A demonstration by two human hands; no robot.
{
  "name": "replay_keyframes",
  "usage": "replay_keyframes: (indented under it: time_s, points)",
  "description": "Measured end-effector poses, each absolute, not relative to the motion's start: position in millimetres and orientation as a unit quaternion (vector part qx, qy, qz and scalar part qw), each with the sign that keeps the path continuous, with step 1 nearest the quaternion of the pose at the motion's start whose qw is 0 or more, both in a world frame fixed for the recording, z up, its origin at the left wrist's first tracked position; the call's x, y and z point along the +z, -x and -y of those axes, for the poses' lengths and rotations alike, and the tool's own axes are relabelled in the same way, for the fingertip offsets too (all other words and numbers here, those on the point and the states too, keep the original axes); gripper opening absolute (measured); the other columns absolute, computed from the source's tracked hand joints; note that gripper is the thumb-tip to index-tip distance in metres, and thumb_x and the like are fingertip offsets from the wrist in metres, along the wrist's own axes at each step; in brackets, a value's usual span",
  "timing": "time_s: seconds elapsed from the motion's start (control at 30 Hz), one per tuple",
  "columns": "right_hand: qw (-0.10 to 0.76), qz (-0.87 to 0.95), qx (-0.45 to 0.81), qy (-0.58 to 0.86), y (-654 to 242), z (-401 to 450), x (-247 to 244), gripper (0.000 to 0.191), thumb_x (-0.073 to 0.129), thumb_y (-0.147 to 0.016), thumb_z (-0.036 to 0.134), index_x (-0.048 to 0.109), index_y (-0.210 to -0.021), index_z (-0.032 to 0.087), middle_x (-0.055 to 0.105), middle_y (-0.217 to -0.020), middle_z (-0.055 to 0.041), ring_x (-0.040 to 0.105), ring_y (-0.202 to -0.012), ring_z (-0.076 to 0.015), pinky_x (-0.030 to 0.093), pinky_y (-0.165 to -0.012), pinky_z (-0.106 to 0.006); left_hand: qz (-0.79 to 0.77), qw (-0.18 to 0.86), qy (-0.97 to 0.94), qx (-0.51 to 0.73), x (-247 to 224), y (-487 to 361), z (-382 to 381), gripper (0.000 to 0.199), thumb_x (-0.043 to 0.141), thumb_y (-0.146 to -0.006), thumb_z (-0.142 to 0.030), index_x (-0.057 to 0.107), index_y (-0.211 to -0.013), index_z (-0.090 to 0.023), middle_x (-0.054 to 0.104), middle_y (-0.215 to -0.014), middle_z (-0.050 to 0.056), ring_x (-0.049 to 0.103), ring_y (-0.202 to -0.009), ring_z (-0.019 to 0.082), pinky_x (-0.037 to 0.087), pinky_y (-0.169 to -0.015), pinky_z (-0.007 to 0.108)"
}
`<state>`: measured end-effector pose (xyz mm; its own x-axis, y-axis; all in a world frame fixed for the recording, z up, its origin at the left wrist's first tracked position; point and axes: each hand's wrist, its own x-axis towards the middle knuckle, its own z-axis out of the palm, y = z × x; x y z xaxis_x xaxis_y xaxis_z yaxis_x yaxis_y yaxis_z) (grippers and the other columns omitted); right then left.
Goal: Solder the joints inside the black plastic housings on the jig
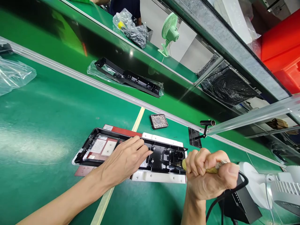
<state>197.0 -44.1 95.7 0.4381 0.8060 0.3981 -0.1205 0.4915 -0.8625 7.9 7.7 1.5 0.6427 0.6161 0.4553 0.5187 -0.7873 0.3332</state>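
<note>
A long black plastic housing (pixel 161 156) lies open side up on a white and reddish-brown fixture (pixel 159 177), showing posts and ribs inside. Over its middle is my left hand (pixel 127 154), fingers bent and drawn together near the small posts; anything between the fingertips is hidden. My right hand (pixel 208 173) is wrapped round the yellow handle of a corded tool (pixel 212 169) that looks like a soldering iron. Its tip points into the housing's right end, and a black cable runs from it. Behind the housing stands a small black tray (pixel 159 121) of tiny metal pieces.
A black tube holder (pixel 207 123) stands at the metal rail. Another black housing (pixel 128 78) lies on plastic film beyond the rail. At right are a black box (pixel 243 200) and a white fan (pixel 286 190). A person (pixel 125 7) is across the bench.
</note>
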Motion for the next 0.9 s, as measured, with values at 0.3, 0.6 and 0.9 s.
replay_keyframes:
  time_s: [0.3, 0.6, 0.9]
  points:
    - [0.747, 0.432, 0.307, 0.401, -195.8, 44.3, 97.1, 0.042, 0.048, -0.089, 0.047, 0.048, -0.057, 0.021, 0.031, -0.041, 0.0079, 0.025, -0.032, -0.0068, 0.028, -0.028, -0.018, -0.309, 0.074, -0.903, 0.289, 3.6, -8.9, -8.1, 0.032, 0.044, -0.104, -0.022, 0.063, -0.079, -0.017, 0.053, -0.072, 0.002, 0.046, -0.072, 0.018, 0.042, -0.070, 0.035]
    - [0.748, 0.434, 0.304, 0.401, -195.1, 44.3, 96.5, 0.040, 0.048, -0.090, 0.045, 0.048, -0.058, 0.021, 0.031, -0.042, 0.0081, 0.025, -0.033, -0.0068, 0.028, -0.029, -0.017, -0.307, 0.068, -0.906, 0.283, 5.7, -8.3, -8.2, 0.032, 0.044, -0.104, -0.023, 0.063, -0.078, -0.016, 0.053, -0.072, 0.002, 0.046, -0.071, 0.019, 0.041, -0.069, 0.036]
    - [0.749, 0.430, 0.305, 0.402, -195.8, 44.5, 95.8, 0.041, 0.049, -0.089, 0.047, 0.050, -0.058, 0.021, 0.032, -0.042, 0.0075, 0.025, -0.033, -0.0072, 0.027, -0.029, -0.018, -0.303, 0.056, -0.907, 0.287, 5.3, -8.6, -8.4, 0.032, 0.044, -0.104, -0.022, 0.062, -0.078, -0.017, 0.052, -0.070, 0.001, 0.046, -0.071, 0.018, 0.042, -0.071, 0.035]
